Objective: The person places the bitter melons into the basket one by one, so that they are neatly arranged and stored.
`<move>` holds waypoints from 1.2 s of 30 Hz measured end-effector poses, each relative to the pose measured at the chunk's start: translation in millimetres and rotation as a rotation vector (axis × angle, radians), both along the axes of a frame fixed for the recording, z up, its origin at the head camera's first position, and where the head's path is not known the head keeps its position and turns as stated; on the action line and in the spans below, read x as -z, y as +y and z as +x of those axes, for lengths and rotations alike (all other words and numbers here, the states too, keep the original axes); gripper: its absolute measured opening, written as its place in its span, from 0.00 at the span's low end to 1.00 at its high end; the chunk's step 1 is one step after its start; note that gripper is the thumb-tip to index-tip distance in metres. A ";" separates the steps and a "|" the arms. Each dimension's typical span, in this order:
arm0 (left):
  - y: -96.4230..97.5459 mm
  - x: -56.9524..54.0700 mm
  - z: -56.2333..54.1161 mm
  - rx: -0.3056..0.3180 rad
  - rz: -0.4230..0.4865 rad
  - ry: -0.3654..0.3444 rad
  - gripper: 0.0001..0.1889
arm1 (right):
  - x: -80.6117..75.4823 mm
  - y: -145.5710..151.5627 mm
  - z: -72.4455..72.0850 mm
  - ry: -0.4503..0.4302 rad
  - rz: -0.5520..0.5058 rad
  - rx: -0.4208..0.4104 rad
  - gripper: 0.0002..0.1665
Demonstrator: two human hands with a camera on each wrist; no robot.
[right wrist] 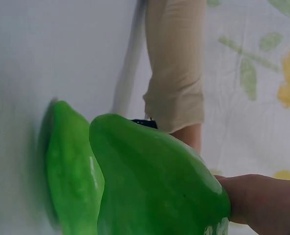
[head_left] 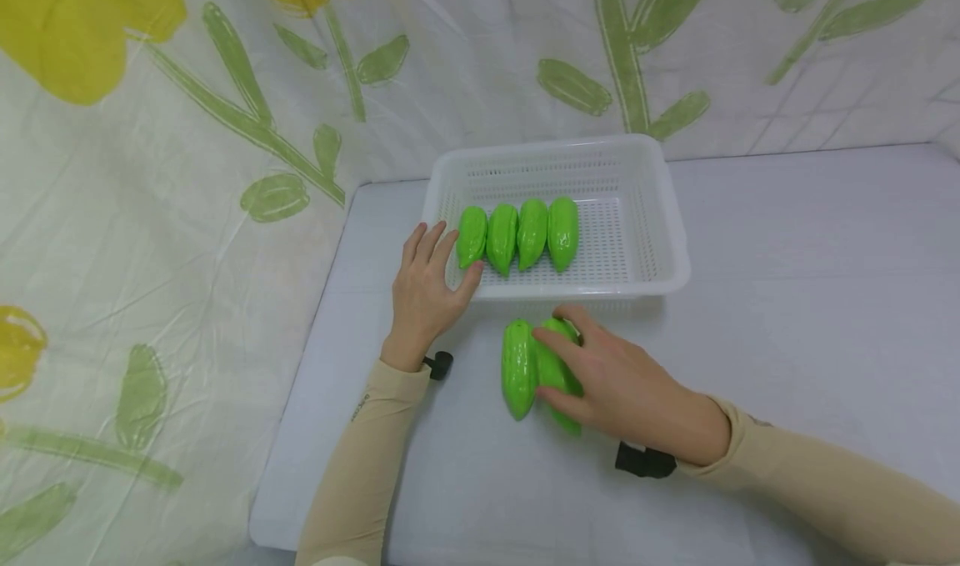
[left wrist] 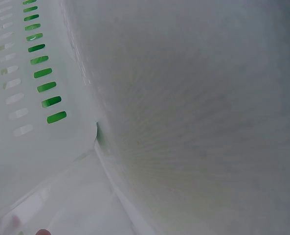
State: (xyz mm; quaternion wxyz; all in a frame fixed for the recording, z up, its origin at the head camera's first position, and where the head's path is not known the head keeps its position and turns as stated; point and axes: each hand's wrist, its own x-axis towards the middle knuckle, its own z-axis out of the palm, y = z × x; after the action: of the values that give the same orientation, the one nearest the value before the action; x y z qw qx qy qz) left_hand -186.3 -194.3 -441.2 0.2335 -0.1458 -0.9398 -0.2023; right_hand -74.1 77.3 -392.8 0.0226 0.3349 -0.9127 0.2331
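Note:
On the table, my right hand (head_left: 618, 383) grips a glossy green, papaya-like fruit (head_left: 553, 370), its fingers over the top. In the right wrist view, the thumb (right wrist: 257, 198) presses against the side of this fruit (right wrist: 149, 181). Just left of it lies a second green fruit (head_left: 518, 370). My left hand (head_left: 429, 291) is at the front left corner of a white plastic basket (head_left: 660, 216), fingers spread and fairly straight. Whether it touches the rim I cannot tell. Inside the basket, several similar green fruits (head_left: 502, 237) lie side by side toward the left.
A white-covered table (head_left: 810, 299) extends on both sides of the basket. Behind and to the left hangs a pale curtain (head_left: 480, 66) printed with yellow flowers and green leaves. The basket's slotted wall (left wrist: 17, 147) fills the left of the left wrist view.

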 end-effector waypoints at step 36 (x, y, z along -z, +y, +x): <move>-0.7 -1.3 0.8 0.011 0.006 -0.010 0.34 | -59.8 19.6 -58.8 0.029 -0.062 0.057 0.37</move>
State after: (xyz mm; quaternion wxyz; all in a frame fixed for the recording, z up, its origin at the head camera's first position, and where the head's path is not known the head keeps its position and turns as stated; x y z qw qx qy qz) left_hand -185.6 -195.0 -439.9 0.2283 -0.1493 -0.9395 -0.2072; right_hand -132.8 96.9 -332.9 0.0528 0.3114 -0.9137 0.2558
